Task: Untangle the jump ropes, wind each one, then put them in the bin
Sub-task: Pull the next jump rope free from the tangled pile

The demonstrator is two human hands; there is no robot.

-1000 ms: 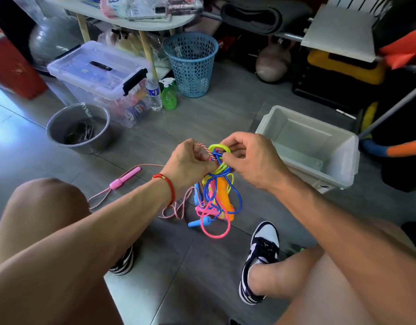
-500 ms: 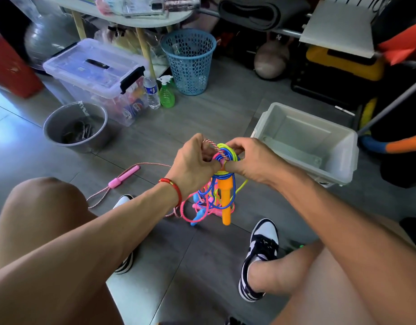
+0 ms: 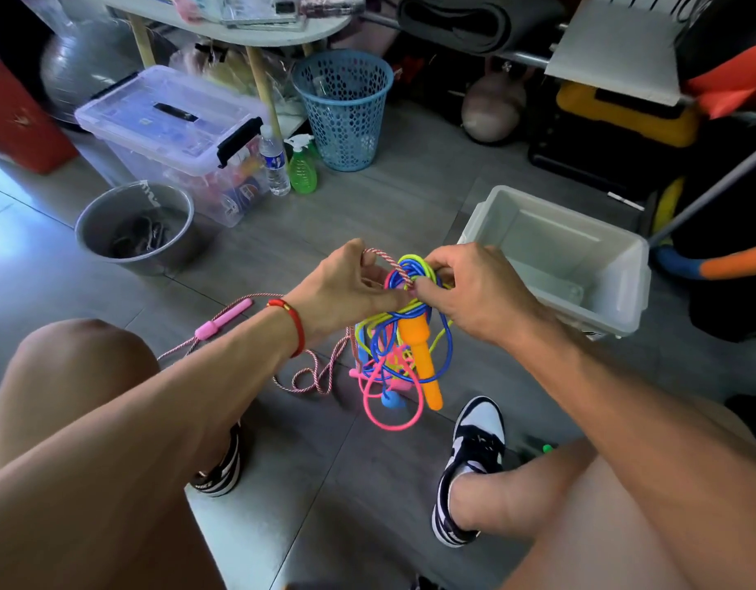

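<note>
Both hands are up at the top of the knot: the left hand (image 3: pixel 346 287) pinches the red-and-white braided rope (image 3: pixel 391 262) where it loops over the bundle, and the right hand (image 3: pixel 469 291) has its grip closed on the crown of the tangle (image 3: pixel 393 347), fingers curled into the yellow and blue cords. The whole mess hangs off the floor between the knees, orange handle (image 3: pixel 418 355) dangling straight down, a pink loop (image 3: pixel 393 408) swinging lowest. The braided rope trails away to its pink handle (image 3: pixel 223 319) lying on the floor. The white bin (image 3: pixel 623 291) waits just to the right, nothing wound yet.

Here's the worry: tug that braided strand hard and I'd say the yellow and blue loops cinch tighter around it. The hanging handles could also swing through an open loop and add a new crossing. And if the right hand's hold slips, the bundle drops and resettles into a worse snarl.
</note>
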